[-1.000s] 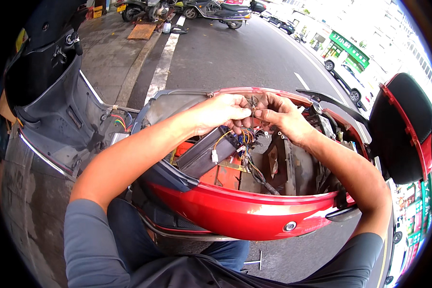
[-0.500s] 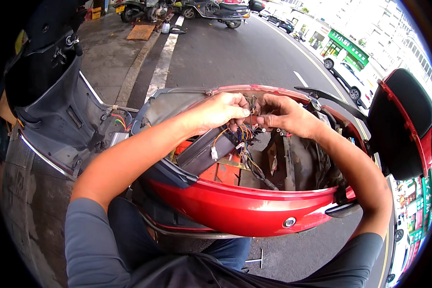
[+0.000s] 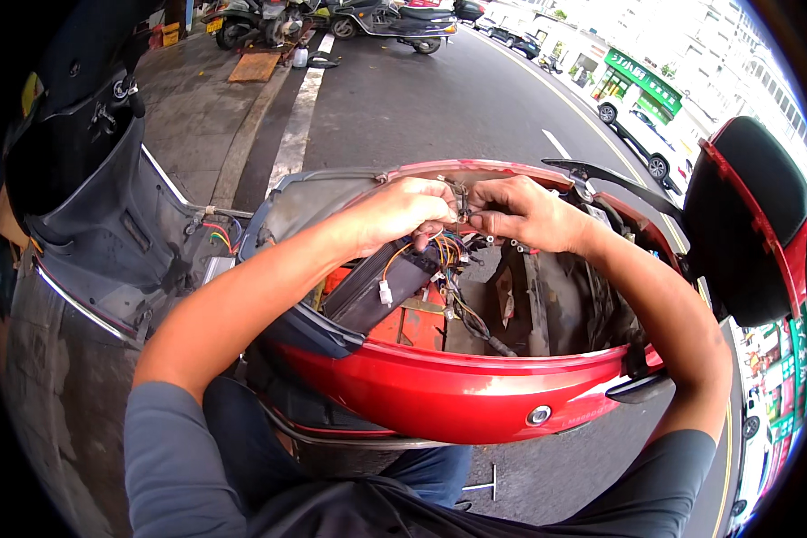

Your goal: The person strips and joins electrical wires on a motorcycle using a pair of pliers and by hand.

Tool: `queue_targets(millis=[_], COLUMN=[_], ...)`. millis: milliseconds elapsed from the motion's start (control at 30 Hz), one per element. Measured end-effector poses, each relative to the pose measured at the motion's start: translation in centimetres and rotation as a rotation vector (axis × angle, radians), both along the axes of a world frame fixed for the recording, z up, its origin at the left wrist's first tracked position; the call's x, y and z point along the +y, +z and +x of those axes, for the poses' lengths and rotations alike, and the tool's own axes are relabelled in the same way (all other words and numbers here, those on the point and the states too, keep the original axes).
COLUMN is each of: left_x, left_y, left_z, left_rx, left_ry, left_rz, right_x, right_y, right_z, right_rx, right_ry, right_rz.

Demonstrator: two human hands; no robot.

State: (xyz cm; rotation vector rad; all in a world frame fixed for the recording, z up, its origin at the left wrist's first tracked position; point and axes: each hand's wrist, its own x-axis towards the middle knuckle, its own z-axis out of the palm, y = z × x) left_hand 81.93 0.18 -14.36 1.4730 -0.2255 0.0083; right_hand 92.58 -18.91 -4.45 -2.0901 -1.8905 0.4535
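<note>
Our right hand (image 3: 533, 215) is closing in on our left hand (image 3: 412, 211); both are now pinching the wires (image 3: 463, 203), fingertips nearly together, sharing one spot.

Ctr: body panel (image 3: 421, 394) glossy red, lock (image 3: 538, 415) silvery. Box (image 3: 354, 301) dk grey w/ lengthwise lines, base (image 3: 421, 329) orange-red. Wires (image 3: 444, 254) nr ctr mixed yellow, orange, blue; connector (image 3: 386, 293) white; thin strand (image 3: 463, 195) at upper ctr blackish. Far R: seat (image 3: 758, 197) black w/ red edge. L: front shield (image 3: 103, 215) dk grey. Lower L: sleeve (image 3: 179, 448) grey. Btm: trousers (image 3: 435, 471) dk blue. Upper R: sign (image 3: 644, 82) green w/ white lettering, car (image 3: 639, 134) white.
</note>
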Motion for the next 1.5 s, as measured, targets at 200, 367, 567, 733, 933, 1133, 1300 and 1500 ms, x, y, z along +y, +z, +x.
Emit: queue_targets(millis=[200,367,567,733,933,1133,1300,1500], left_x=[-0.3,-0.7,-0.3,-0.5,-0.8,-0.5,0.0,-0.2], left_y=[0.4,0.7,0.3,0.4,0.8,0.6,0.4,0.9], left_z=[-0.4,-0.2,0.2,0.1,-0.1,-0.1,-0.1,-0.2], left_rx=[-0.168,-0.133,-0.121,-0.19,-0.194,-0.206,-0.216,-0.124], left_ry=[0.112,0.184,0.183,0.23,0.272,0.271,0.222,0.198], left_rz=[0.214,0.148,-0.13,-0.057,-0.128,-0.099,-0.136,-0.136], right_x=[-0.2,0.6,0.9,0.4,0.2,0.2,-0.1,0.0], right_y=[-0.4,-1.8,-1.2,-1.1,0.1,0.3,0.4,-1.5], right_z=[-0.2,-1.7,-0.9,0.7,-0.4,-0.5,-0.5,-1.1], right_rx=[0.154,-0.121,-0.069,0.015,0.229,0.455,0.491,-0.483], right_ry=[-0.126,-0.055,-0.092,-0.051,-0.171,-0.273,-0.343,0.125], right_rz=[-0.031,0.186,0.173,0.101,-0.042,-0.142,-0.105,0.464])
